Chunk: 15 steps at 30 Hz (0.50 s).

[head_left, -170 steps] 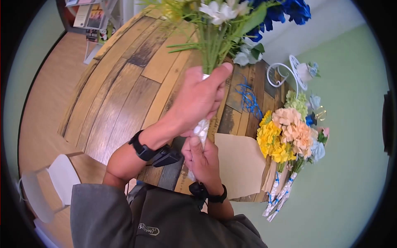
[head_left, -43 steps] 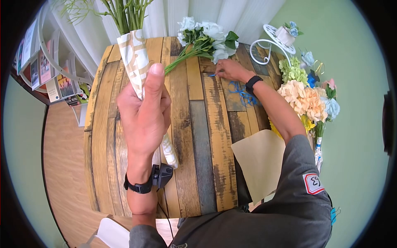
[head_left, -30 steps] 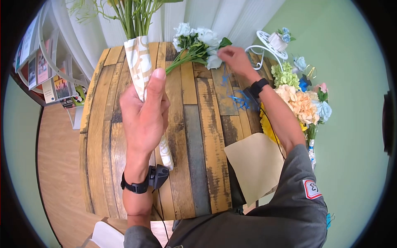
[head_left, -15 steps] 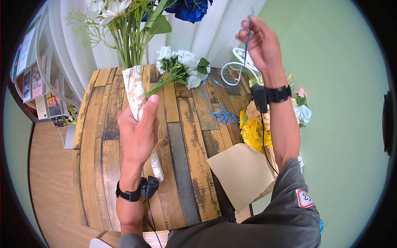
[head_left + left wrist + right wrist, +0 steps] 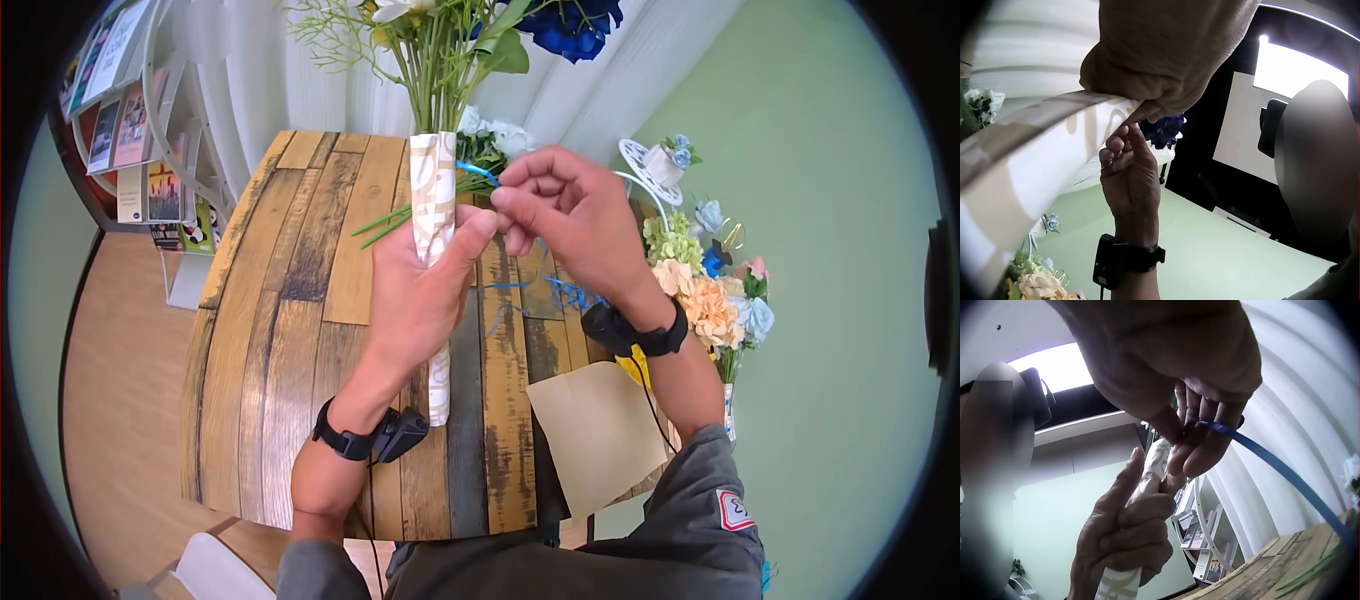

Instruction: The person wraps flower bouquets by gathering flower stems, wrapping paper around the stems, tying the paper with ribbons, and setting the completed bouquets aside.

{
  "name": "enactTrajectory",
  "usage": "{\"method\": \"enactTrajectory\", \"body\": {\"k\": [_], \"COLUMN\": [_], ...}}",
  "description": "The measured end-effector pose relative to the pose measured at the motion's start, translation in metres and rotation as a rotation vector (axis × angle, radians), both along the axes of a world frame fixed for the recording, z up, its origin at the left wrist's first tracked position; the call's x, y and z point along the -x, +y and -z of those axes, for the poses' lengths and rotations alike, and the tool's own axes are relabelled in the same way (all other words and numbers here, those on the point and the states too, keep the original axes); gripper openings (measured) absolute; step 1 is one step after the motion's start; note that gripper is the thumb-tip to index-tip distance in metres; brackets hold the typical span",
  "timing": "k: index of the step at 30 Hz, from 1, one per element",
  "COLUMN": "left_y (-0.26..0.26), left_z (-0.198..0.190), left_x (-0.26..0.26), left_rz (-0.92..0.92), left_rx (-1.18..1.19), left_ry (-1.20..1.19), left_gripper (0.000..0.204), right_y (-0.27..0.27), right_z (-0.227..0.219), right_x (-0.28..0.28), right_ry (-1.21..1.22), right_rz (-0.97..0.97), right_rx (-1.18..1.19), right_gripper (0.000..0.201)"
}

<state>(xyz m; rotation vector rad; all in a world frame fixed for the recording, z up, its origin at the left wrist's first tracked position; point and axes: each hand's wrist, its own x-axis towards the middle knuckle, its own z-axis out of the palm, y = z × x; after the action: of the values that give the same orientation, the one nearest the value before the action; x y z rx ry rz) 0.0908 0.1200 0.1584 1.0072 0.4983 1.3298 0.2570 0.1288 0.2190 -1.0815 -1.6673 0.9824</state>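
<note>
My left hand (image 5: 415, 300) grips the stems of a bouquet wrapped in white-and-tan patterned paper (image 5: 433, 180), held upright over the table. Above the paper rise green stems (image 5: 437, 85), a white flower and a dark blue flower (image 5: 565, 35). Close to the right side of the wrap, my right hand (image 5: 585, 225) pinches a blue ribbon (image 5: 1291, 478) between thumb and fingers. In the right wrist view the ribbon trails away from those fingertips, near the left hand's fingers. The left wrist view shows the paper running up into the left hand.
Pale blue roses (image 5: 510, 137) lie at the table's back. More blue ribbon (image 5: 570, 295) lies tangled on the wooden table (image 5: 300, 330). To the right are a brown paper sheet (image 5: 600, 425), peach flowers (image 5: 710, 305) and a white bicycle-like stand (image 5: 650, 170). A magazine rack (image 5: 150, 140) stands left.
Both hands were on the wrap at first. Later my right hand took the ribbon from the table, raised it and brought it left to the bouquet. The left hand kept its grip.
</note>
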Motion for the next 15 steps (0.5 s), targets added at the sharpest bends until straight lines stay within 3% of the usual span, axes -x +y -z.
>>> {"method": "enactTrajectory", "body": {"k": [6, 10, 13, 15], "left_y": [0.006, 0.009, 0.01, 0.012], "left_z": [0.003, 0.006, 0.006, 0.005], "left_x": [0.007, 0.008, 0.009, 0.012], "left_rz": [-0.008, -0.017, -0.065, -0.102], "left_rx": [0.03, 0.036, 0.047, 0.047], "left_ry": [0.049, -0.023, -0.009, 0.006], "left_gripper": [0.023, 0.023, 0.022, 0.021], "right_y": [-0.005, -0.006, -0.009, -0.017], "right_z": [0.016, 0.02, 0.02, 0.012], "right_x": [0.015, 0.019, 0.018, 0.014], "right_ry": [-0.176, -0.193, -0.103, 0.008], "right_rz": [0.013, -0.004, -0.039, -0.047], "right_rx": [-0.2, -0.201, -0.151, 0.152], "right_gripper": [0.012, 0.013, 0.014, 0.016]}}
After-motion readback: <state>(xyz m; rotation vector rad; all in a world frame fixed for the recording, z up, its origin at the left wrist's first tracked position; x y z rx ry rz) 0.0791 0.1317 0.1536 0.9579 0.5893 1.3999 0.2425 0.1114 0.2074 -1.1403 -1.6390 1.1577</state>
